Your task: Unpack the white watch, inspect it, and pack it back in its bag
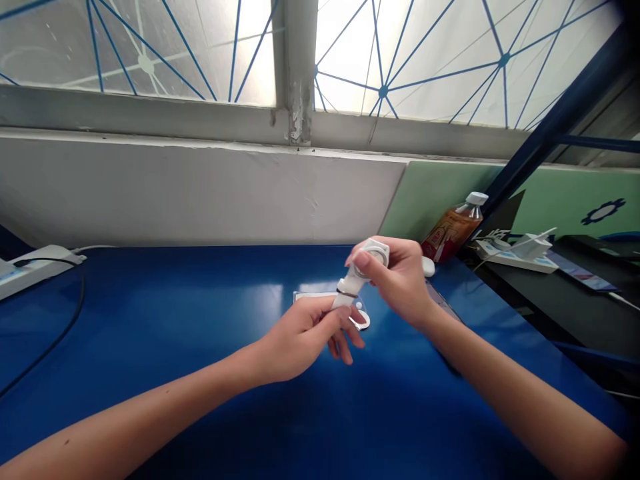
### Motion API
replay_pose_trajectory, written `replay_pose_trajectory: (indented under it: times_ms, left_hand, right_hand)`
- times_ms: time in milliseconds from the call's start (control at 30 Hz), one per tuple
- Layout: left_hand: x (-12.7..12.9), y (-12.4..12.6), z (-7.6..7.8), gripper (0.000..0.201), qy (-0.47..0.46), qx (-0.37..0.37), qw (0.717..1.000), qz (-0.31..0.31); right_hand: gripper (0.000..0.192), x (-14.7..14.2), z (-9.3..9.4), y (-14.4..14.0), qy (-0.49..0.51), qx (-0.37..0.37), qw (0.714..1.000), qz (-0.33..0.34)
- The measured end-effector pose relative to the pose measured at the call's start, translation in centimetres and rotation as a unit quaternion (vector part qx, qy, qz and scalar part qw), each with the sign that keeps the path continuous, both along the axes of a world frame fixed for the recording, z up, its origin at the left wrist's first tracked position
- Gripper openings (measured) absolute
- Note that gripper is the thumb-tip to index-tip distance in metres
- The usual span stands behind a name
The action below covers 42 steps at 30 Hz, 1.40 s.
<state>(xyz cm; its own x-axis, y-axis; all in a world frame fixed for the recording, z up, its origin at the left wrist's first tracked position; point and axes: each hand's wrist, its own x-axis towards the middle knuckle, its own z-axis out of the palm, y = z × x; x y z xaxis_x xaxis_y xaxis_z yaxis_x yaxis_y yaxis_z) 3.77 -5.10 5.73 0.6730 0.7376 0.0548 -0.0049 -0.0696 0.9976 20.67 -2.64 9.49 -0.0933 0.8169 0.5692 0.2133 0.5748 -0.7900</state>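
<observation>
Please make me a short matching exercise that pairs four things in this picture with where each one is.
Things:
1. white part
2. bottle
3. power strip
4. cable

Places:
A. lying tilted at the table's far right edge
B. at the far left edge of the picture
C. held above the table between the left hand and the right hand
D. trailing across the left of the blue top

Pairs: 1-C, 2-A, 3-B, 4-D
</observation>
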Motion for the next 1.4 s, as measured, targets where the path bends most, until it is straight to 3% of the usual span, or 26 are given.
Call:
replay_pose_trajectory:
  times_ms: [133,200,267,400,500,700,967,1133,1400]
  left_hand:
    - [0.6,0.2,0.1,0.040,-0.068,-0.161,0.985,0.002]
    - [0.6,0.3,0.1,0.040,-0.084,-0.219,0.972,0.000]
    - [0.6,0.4,0.0,0.037,-0.092,-0.265,0.960,-0.008]
    - [0.7,0.5,-0.4,0.032,-0.088,-0.309,0.947,0.001]
    - [0.9,0.6,-0.7,0.032,-0.070,-0.314,0.947,0.017]
    - [0.9,0.7,-0.9,0.040,-0.038,-0.311,0.950,0.016]
    - [1.2,1.2,-1.2,0.037,-0.067,-0.322,0.943,0.059]
    - [1.2,1.3,-1.3,0.035,-0.091,-0.332,0.938,0.044]
    - [0.8,1.5,-1.4,0.036,-0.131,-0.340,0.931,0.010]
  right_hand:
    - [0.039,-1.9,-0.7,1.2,0.092,-0.067,0.992,0.048]
    - [0.039,-2.2,-1.2,1.6,0.140,-0.122,0.976,0.114]
    - [0.044,-2.1,-1.5,1.9,0.194,-0.223,0.931,0.213]
    - [0.054,-1.6,-2.3,2.3,0.280,-0.396,0.801,0.351]
    - [0.054,-1.4,-2.9,2.5,0.315,-0.430,0.766,0.360]
    - [0.052,-1.5,-3.6,2.9,0.321,-0.448,0.756,0.353]
    - [0.058,-1.9,-3.8,3.9,0.301,-0.443,0.738,0.410]
    - [0.068,-1.4,-3.8,3.8,0.306,-0.459,0.728,0.406]
    - [0.058,-1.2,-3.7,4.0,0.319,-0.455,0.731,0.396]
